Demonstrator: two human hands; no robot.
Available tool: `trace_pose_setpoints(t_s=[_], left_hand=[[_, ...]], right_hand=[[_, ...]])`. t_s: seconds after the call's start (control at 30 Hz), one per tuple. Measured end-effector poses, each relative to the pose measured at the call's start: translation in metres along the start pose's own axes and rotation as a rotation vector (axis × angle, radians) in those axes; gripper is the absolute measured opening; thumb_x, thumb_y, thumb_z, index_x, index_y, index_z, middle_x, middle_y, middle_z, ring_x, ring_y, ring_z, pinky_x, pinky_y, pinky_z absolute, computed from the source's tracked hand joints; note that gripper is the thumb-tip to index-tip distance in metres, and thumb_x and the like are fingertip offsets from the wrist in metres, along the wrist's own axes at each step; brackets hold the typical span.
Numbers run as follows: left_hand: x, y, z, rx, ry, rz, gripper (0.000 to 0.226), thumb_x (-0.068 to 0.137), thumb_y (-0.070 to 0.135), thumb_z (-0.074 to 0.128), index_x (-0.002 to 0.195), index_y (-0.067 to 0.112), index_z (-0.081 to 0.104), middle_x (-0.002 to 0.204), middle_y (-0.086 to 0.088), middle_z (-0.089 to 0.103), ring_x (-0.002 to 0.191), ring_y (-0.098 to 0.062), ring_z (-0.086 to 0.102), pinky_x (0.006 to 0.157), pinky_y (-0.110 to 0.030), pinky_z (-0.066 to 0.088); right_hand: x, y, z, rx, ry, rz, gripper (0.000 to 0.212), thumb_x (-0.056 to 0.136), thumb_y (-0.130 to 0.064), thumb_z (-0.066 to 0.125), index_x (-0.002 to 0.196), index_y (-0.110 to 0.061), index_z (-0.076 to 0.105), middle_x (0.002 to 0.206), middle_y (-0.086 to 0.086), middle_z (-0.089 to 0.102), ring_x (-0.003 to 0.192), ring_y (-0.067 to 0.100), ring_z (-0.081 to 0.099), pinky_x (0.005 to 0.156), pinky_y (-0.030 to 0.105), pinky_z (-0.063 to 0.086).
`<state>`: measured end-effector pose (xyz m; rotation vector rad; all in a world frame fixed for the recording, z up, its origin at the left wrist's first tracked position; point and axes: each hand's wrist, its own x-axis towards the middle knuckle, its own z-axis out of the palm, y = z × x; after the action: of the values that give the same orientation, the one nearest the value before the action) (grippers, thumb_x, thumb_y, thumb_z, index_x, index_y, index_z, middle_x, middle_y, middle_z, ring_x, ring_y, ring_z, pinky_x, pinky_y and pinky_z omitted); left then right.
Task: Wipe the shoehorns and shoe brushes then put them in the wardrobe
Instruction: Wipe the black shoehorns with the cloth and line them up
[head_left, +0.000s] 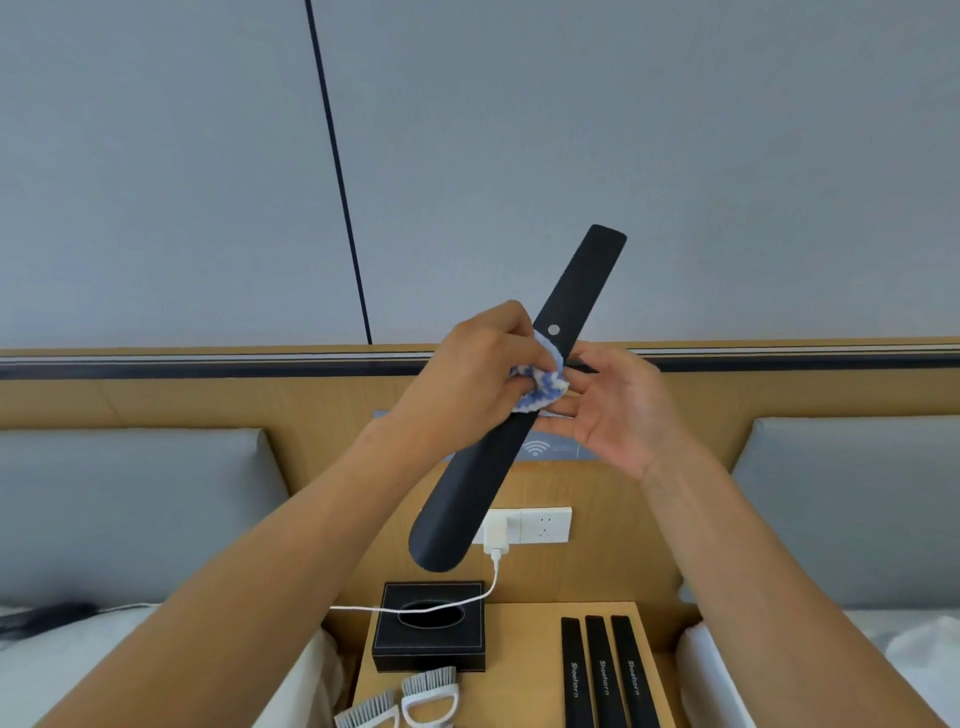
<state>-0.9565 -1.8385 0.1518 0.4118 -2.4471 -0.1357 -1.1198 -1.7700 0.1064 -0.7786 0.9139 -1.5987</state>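
The left hand (467, 374) has its grip clenched around a bunched blue-and-white cloth (540, 382), pressing it against the middle of a long black shoehorn (519, 405). The right hand (613, 410) steadies that shoehorn from the other side: its fingers (558, 415) lie fairly straight along and behind the blade with the palm turned toward the camera. Whether the thumb closes over the far edge I cannot tell, so the right grip may be a light pinch or only a support.

The shoehorn is held up in the air at a slant, its narrow handle end with a small pale hole pointing up and to the right, its broad rounded scoop hanging down to the left above the desk (524, 670).

Below, on the wooden desk between two beds, three more black shoehorns (605, 675) marked "Shoehorn" lie side by side at the right. At the left front lie two grey-bristled shoe brushes (415, 699) with white loop handles, close together. Behind them stands a black tissue box (428, 631), with a white charging cable (467, 600) draped across its top and running up to a plug in the wall socket (524, 525).

Grey padded headboards (130, 509) stand at both sides, under a pale grey wall.
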Motion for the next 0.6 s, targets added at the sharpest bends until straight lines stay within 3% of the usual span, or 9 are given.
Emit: trace_pose_setpoints(t_s=[0.07, 0.13, 0.2, 0.3, 0.47, 0.53, 0.6], left_hand=[[-0.004, 0.001, 0.003, 0.019, -0.042, 0.020, 0.015, 0.085, 0.008, 0.070, 0.096, 0.015, 0.078, 0.093, -0.004, 0.057, 0.078, -0.013, 0.054, 0.064, -0.018, 0.041], [-0.009, 0.003, 0.008, 0.026, -0.089, 0.037, 0.014, 0.086, 0.009, 0.069, 0.096, 0.015, 0.077, 0.094, -0.003, 0.056, 0.079, -0.014, 0.054, 0.064, -0.018, 0.040], [-0.014, 0.005, 0.012, 0.023, -0.118, 0.050, 0.012, 0.086, 0.009, 0.068, 0.094, 0.013, 0.077, 0.094, -0.004, 0.057, 0.079, -0.013, 0.053, 0.064, -0.012, 0.035], [-0.024, 0.007, 0.016, 0.011, -0.154, 0.062, 0.013, 0.086, 0.006, 0.068, 0.092, 0.011, 0.077, 0.095, -0.006, 0.060, 0.083, -0.008, 0.047, 0.065, -0.002, 0.030], [-0.045, 0.005, 0.024, -0.036, -0.181, -0.011, 0.011, 0.090, 0.014, 0.063, 0.093, 0.015, 0.073, 0.106, -0.002, 0.062, 0.093, -0.011, 0.050, 0.077, -0.013, 0.032], [-0.058, 0.002, 0.027, -0.043, -0.197, -0.024, 0.010, 0.090, 0.016, 0.062, 0.091, 0.017, 0.072, 0.105, 0.001, 0.061, 0.095, -0.011, 0.051, 0.075, -0.012, 0.033], [-0.071, 0.000, 0.028, -0.038, -0.233, -0.002, 0.009, 0.087, 0.013, 0.068, 0.090, 0.019, 0.074, 0.100, 0.001, 0.060, 0.084, -0.008, 0.054, 0.066, -0.007, 0.032]], right_hand=[[0.001, 0.001, 0.001, -0.042, 0.077, 0.018, 0.032, 0.101, -0.029, 0.052, 0.117, -0.005, 0.064, 0.110, 0.023, 0.072, 0.094, 0.038, 0.073, 0.073, 0.045, 0.061], [0.003, 0.002, 0.002, -0.111, 0.157, 0.002, 0.025, 0.100, -0.029, 0.057, 0.111, -0.007, 0.065, 0.103, 0.021, 0.073, 0.087, 0.035, 0.074, 0.071, 0.044, 0.061], [0.005, 0.003, 0.001, -0.142, 0.211, -0.028, 0.019, 0.100, -0.025, 0.059, 0.106, -0.009, 0.067, 0.100, 0.016, 0.075, 0.082, 0.034, 0.075, 0.067, 0.043, 0.061], [0.009, 0.003, -0.002, -0.147, 0.261, -0.051, 0.023, 0.100, -0.025, 0.058, 0.114, -0.008, 0.065, 0.106, 0.014, 0.075, 0.086, 0.037, 0.075, 0.068, 0.045, 0.062], [0.011, -0.001, -0.014, -0.092, 0.323, -0.059, 0.020, 0.100, -0.024, 0.059, 0.112, -0.011, 0.066, 0.106, 0.011, 0.075, 0.088, 0.036, 0.075, 0.067, 0.045, 0.062], [0.011, -0.003, -0.019, -0.079, 0.342, -0.062, 0.019, 0.100, -0.023, 0.059, 0.113, -0.011, 0.066, 0.109, 0.012, 0.074, 0.089, 0.035, 0.075, 0.067, 0.045, 0.062], [0.009, -0.006, -0.025, -0.072, 0.363, -0.067, 0.021, 0.099, -0.022, 0.060, 0.115, -0.010, 0.065, 0.110, 0.012, 0.074, 0.090, 0.034, 0.075, 0.067, 0.045, 0.062]])
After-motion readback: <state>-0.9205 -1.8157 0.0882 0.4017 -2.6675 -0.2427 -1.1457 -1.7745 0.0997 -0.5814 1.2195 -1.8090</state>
